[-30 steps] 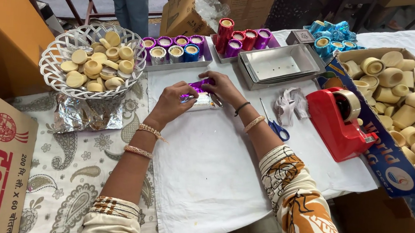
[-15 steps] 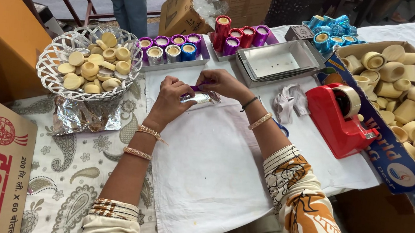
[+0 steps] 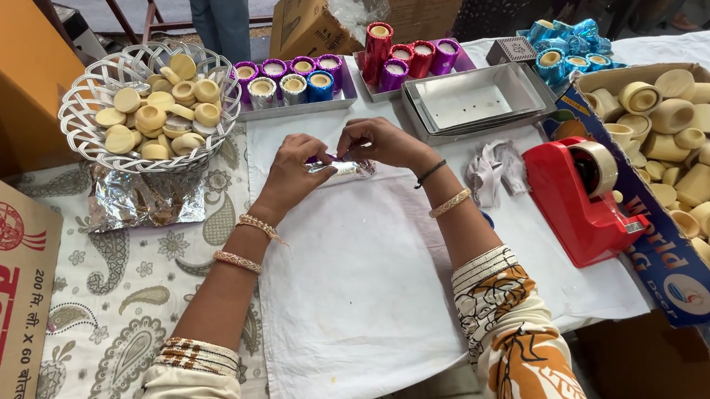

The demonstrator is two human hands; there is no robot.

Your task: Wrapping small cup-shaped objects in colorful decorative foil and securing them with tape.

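My left hand (image 3: 294, 173) and my right hand (image 3: 378, 140) meet over a white cloth (image 3: 365, 285) and together grip a small shiny piece of foil wrap (image 3: 342, 169), silver with a purple edge. The fingers of both hands pinch it between them; what lies inside the foil is hidden. Behind the hands, a grey tray (image 3: 294, 109) holds several small cups wrapped in coloured foil, and a second tray (image 3: 397, 89) holds red and purple ones.
A white wire basket (image 3: 83, 111) of plain cream cups stands at the left over silver foil sheets (image 3: 144, 200). A red tape dispenser (image 3: 579, 200) sits at the right beside a cardboard box (image 3: 662, 266) of plain cups. Stacked empty metal trays (image 3: 472, 103) lie behind.
The purple wrapped piece seen earlier between my fingers now shows mostly silver foil. Both hands stay over the same spot on the white cloth.
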